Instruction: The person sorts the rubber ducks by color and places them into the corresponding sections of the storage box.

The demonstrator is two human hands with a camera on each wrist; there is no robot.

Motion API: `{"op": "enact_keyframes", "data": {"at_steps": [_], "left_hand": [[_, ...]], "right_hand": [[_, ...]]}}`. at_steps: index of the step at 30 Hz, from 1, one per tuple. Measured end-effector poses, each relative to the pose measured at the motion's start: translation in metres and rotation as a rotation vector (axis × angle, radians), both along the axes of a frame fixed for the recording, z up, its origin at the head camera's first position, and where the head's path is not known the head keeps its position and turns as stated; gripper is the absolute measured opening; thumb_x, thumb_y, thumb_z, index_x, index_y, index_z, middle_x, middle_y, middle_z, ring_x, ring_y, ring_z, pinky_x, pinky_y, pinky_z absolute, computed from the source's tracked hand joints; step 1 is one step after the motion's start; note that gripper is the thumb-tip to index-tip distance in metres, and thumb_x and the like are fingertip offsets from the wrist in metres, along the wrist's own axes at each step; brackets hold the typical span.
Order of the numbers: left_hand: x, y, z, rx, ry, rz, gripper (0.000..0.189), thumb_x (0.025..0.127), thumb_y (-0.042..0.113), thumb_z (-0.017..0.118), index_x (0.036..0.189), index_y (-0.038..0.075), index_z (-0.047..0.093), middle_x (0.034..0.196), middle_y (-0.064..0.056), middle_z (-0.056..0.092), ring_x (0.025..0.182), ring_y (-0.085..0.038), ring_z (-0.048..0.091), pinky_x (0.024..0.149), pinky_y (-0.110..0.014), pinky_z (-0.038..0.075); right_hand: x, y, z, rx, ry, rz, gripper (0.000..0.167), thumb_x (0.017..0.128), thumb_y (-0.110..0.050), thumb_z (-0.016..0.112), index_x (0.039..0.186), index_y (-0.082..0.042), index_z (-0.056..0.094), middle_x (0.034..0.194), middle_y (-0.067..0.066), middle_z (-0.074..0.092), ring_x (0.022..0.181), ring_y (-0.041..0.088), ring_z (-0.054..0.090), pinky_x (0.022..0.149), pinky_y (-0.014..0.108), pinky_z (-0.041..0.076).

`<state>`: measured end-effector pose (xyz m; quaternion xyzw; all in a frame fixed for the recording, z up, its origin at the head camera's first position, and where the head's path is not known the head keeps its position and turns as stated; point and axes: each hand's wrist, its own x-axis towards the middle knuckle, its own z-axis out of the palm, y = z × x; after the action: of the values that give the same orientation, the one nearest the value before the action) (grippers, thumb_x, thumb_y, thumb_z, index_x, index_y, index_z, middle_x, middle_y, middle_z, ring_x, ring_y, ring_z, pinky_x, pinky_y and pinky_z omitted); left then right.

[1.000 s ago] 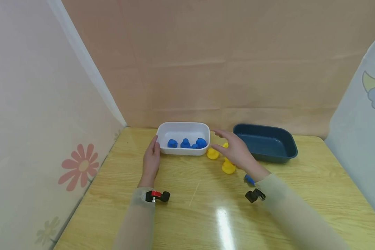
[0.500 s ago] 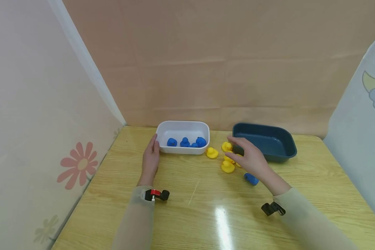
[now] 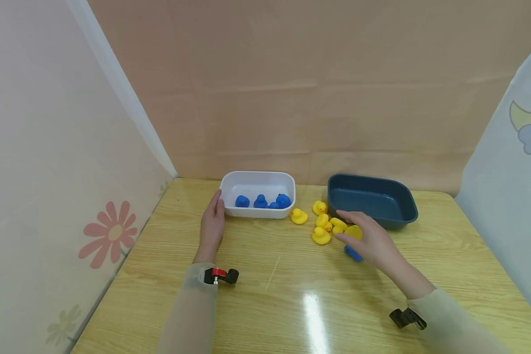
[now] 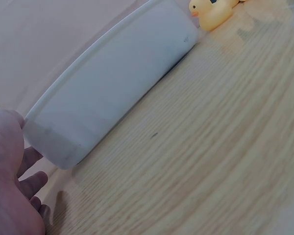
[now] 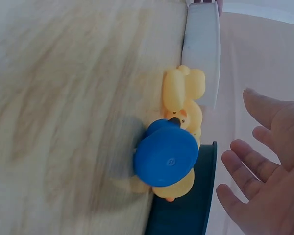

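Observation:
My left hand (image 3: 212, 223) rests against the left end of a white plastic bin (image 3: 258, 213), fingers fairly straight along its side and thumb at the front corner. Several blue rubber ducks (image 3: 260, 201) lie in that bin. In the left wrist view the thumb touches the rim of the white bin (image 4: 112, 78). My right hand (image 3: 371, 241) hovers, fingers apart and holding nothing, over the right side of a group of yellow rubber ducks (image 3: 321, 235). Just below its thumb a blue rubber duck (image 3: 353, 253) lies tipped over, flat base showing in the right wrist view.
A dark teal bin (image 3: 373, 183) stands at the back right, behind the yellow ducks; no ducks show in it. One yellow duck (image 3: 298, 216) sits beside the white bin's right corner. A beige cloth (image 3: 318, 98) hangs behind the wooden table (image 3: 265, 305).
My right hand has moved right and toward me, from beside the white bin to over the ducks near the dark bin. The left hand stays at the white bin.

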<state>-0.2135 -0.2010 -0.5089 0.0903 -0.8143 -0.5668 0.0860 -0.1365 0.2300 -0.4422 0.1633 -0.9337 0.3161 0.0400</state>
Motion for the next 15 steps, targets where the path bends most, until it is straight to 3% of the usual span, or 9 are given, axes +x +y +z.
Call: {"op": "enact_keyframes", "data": {"at_steps": [5,15], "left_hand": [[0.000,0.000,-0.001,-0.008,0.000,0.001,0.054,0.121,0.046,0.038,0.174,0.033,0.037,0.178,0.002,0.035,0.166,-0.024,0.028,0.133,-0.051,0.027],[0.000,-0.001,-0.001,-0.006,0.003,-0.002,0.054,0.121,0.046,0.039,0.174,0.034,0.037,0.178,0.002,0.036,0.166,-0.024,0.028,0.133,-0.051,0.028]], "right_hand": [[0.007,0.010,-0.007,-0.015,0.010,-0.003,0.063,0.100,-0.021,0.086,0.156,-0.004,0.061,0.149,0.022,0.064,0.135,0.046,0.060,0.109,0.071,0.050],[0.019,0.034,-0.018,0.007,-0.061,-0.010,0.067,0.100,-0.030,0.085,0.158,-0.007,0.059,0.150,0.022,0.063,0.136,0.048,0.059,0.108,0.074,0.048]]}}
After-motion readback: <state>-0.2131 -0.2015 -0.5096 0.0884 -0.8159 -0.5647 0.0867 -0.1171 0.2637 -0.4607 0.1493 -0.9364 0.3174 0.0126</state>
